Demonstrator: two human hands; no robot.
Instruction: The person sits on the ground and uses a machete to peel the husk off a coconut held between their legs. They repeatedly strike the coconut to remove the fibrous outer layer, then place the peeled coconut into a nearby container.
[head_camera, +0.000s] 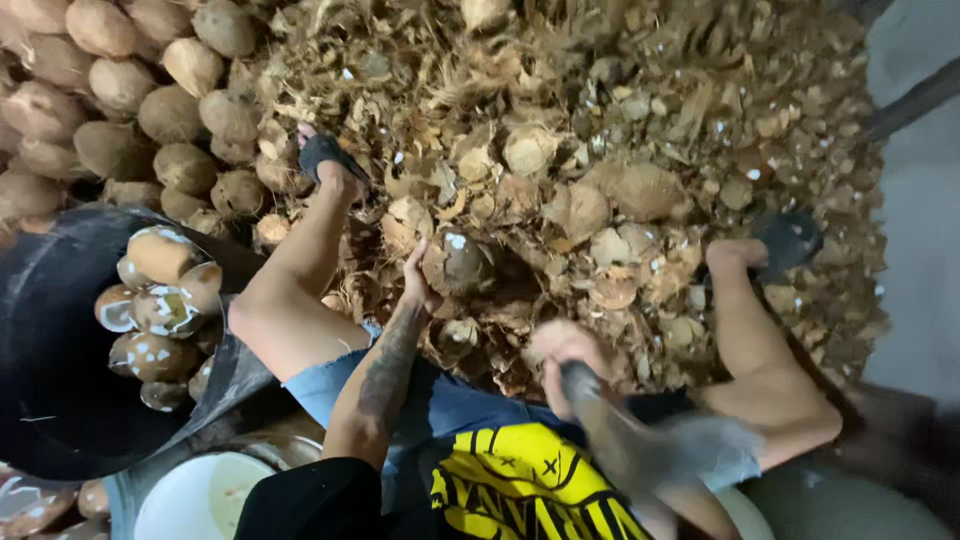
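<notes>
My left hand rests against a brown coconut that lies on the husk heap between my legs, steadying it from its left side. My right hand is closed round the handle of a heavy blade or cleaver, which is blurred with motion and points toward the lower right. The coconut shows a small white chipped spot on top. My bare legs spread to either side, each foot in a dark sandal.
A thick heap of coconut husk and shell scraps covers the ground ahead. Whole brown coconuts are piled at the upper left. A black tub at left holds several trimmed coconuts; a white bucket stands below it.
</notes>
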